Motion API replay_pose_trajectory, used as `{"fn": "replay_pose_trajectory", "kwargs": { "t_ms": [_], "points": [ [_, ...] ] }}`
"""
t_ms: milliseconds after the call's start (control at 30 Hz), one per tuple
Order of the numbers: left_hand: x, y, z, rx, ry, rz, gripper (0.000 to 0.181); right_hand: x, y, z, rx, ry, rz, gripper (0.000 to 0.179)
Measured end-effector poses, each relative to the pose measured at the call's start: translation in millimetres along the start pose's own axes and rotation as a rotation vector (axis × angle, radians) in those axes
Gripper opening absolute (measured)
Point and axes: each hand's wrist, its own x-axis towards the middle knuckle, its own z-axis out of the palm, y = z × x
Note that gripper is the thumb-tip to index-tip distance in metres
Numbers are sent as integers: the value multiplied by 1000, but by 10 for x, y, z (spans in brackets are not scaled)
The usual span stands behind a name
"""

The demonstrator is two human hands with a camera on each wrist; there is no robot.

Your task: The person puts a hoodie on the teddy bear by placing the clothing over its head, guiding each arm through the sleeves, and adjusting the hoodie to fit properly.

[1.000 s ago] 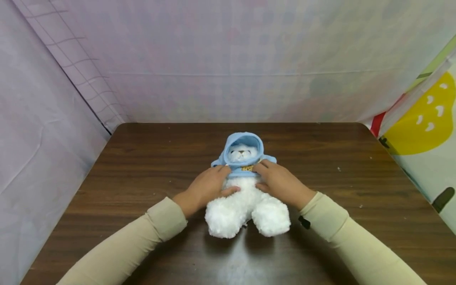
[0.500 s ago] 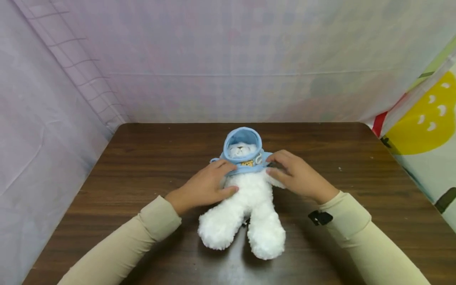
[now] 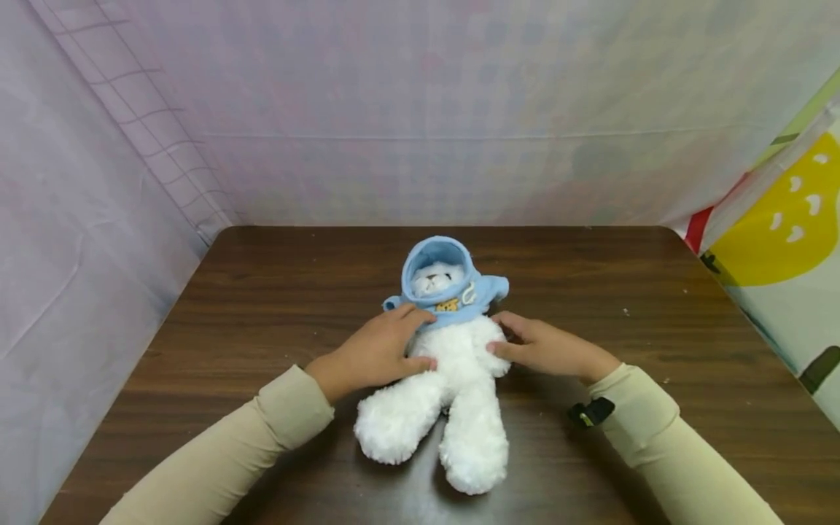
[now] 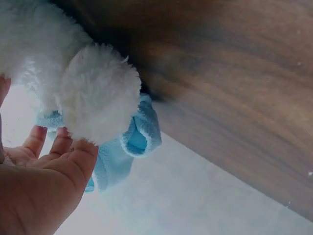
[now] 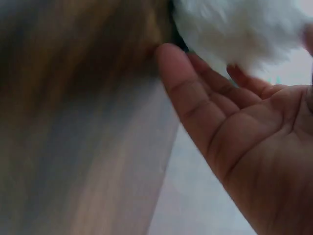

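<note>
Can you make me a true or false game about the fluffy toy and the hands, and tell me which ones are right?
1. The fluffy toy lies on a brown table. True.
2. It wears a red top. False: its hoodie is blue.
3. The left hand and right hand are on opposite sides of the toy. True.
4. The toy's feet point away from the person. False: its legs point toward the person.
5. The hood is up around the toy's face. True.
6. The person wears black on both arms. False: the sleeves are cream.
</note>
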Motion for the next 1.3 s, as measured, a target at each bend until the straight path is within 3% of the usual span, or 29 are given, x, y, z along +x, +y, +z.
{"fn": "replay_pose_trajectory", "kwargs": {
  "t_ms": [167,333,500,633,867,933,1033,1133,1200,1300],
  "points": [
    [-13,3,-19,-39,0,-4,70,11,-74,92,126,-45,-17,46],
    [6,43,-53,-86,-3,-41,73,-25,-242,35,181,46,-18,49],
    [90,113,-67,-175,58,-39,74,-88,-388,-106,87,208,-35,41],
    [181,183,-58,-298,118,-39,71,-141,-494,-218,22,325,-65,37],
    [401,326,66,-508,165,-20,67,-177,-716,-364,-148,483,-125,38],
    [450,318,121,-502,153,-31,68,-138,-766,-348,-223,508,-110,41],
    [477,241,184,-447,98,-63,71,-43,-761,-253,-317,482,-64,49],
    [435,99,196,-398,89,-104,59,67,-684,-107,-402,456,-57,55],
    [382,-4,168,-420,166,-136,44,124,-644,-23,-442,465,-84,55],
    [292,-109,85,-524,398,-164,22,169,-641,55,-452,481,-155,50]
  ]
}}
